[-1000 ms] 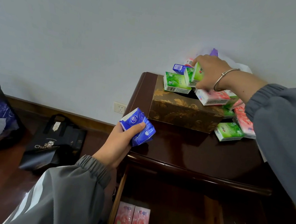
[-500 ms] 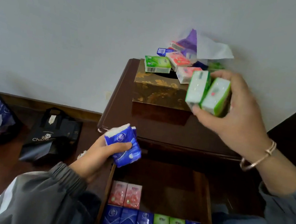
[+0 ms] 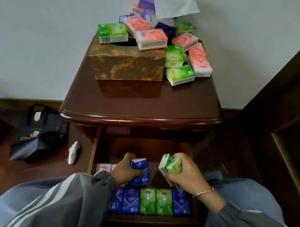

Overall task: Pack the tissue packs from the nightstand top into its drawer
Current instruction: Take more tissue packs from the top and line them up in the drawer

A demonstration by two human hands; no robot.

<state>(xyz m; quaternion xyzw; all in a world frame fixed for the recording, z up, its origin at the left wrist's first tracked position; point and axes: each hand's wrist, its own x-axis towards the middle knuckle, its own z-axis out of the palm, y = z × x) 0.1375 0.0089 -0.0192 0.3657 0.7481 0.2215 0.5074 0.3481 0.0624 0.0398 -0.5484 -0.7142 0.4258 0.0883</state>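
The left hand [image 3: 126,170] is curled round blue plastic-wrapped tissue packs [image 3: 140,170], low inside the open dark wooden drawer [image 3: 93,151], and it covers part of the pink packs [image 3: 103,167] lying at the drawer's left. Just beside it the right hand [image 3: 187,175], a thin bracelet [image 3: 204,191] at the wrist, grips two green-and-white tissue packs [image 3: 171,166] over the drawer's right half. Nearer the person, a front row of blue and green packs [image 3: 156,201] stands side by side, its left end hidden by the grey sleeve [image 3: 77,199]. Above, on the glossy nightstand top [image 3: 143,102], a gold-patterned brown tissue box [image 3: 127,65] carries a loose pile of green and pink packs [image 3: 152,39] spilling to its right. On the floor at left lie a crumpled white tissue [image 3: 73,152] and a black bag [image 3: 39,133].
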